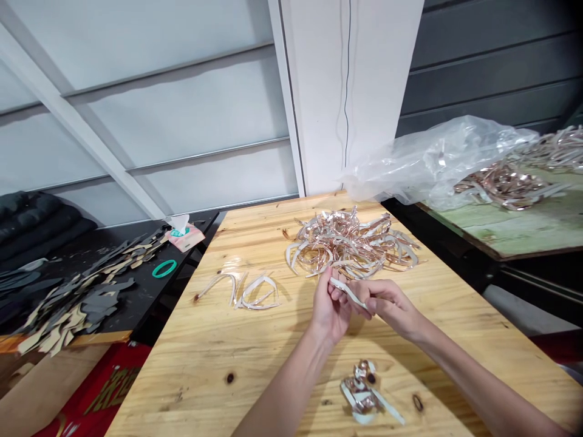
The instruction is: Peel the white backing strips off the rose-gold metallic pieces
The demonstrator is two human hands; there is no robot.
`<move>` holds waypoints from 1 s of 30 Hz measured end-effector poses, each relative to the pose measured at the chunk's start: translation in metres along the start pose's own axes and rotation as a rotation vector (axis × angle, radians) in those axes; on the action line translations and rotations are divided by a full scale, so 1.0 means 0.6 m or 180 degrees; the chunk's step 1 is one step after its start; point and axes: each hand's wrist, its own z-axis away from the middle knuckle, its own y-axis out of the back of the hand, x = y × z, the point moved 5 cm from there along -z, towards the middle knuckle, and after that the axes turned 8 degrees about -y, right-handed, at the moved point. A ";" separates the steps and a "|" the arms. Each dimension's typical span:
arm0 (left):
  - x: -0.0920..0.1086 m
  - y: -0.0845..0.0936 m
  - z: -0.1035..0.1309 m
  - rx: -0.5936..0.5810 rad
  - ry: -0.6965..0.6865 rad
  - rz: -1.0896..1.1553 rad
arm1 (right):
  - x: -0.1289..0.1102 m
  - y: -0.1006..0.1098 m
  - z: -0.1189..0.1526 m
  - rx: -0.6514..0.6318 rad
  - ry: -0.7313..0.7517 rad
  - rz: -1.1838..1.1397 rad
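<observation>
Between my two hands runs a narrow white strip, held over the wooden table. My left hand is closed on its far end, fingers curled with the palm partly turned up. The near end is pinched in my right hand, thumb on top. Just beyond them spreads a tangled heap of shiny copper-pink and white strips. A small crumpled bunch of such strips lies closer to me, between my forearms. Several loose strips rest left of my hands.
The wooden table meets a white wall. On the left, a black table carries fabric scraps, a green tape ring and a tissue pack. At right, a clear plastic bag and more strips lie on a green board.
</observation>
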 end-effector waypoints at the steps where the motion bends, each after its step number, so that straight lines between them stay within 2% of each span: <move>1: -0.002 0.000 0.000 -0.0028 0.0045 0.0045 | 0.001 0.001 0.000 0.0024 0.0002 -0.0154; 4: -0.007 0.000 0.000 -0.0294 0.0032 -0.0265 | 0.001 0.004 -0.004 0.0187 0.0029 -0.0531; 9: 0.000 -0.007 0.006 -0.1187 -0.0626 -0.1368 | 0.003 0.013 -0.008 0.0446 -0.0111 -0.1067; 11: 0.002 -0.009 0.011 -0.1368 -0.0764 -0.1766 | 0.003 0.014 -0.009 0.0444 -0.0170 -0.1232; 14: 0.003 -0.007 0.013 -0.1202 -0.0788 -0.1908 | 0.001 0.012 -0.009 0.0355 -0.0156 -0.1274; 18: -0.005 -0.002 0.010 -0.0822 -0.0658 -0.1494 | -0.004 0.009 -0.008 0.0249 -0.0070 -0.1235; 25: -0.009 -0.002 0.012 -0.0196 -0.0445 -0.1160 | -0.015 -0.002 -0.005 0.0180 -0.0213 -0.1075; 30: -0.014 -0.008 0.015 -0.0072 -0.0053 -0.0889 | -0.021 0.001 0.000 0.0080 -0.0242 -0.1199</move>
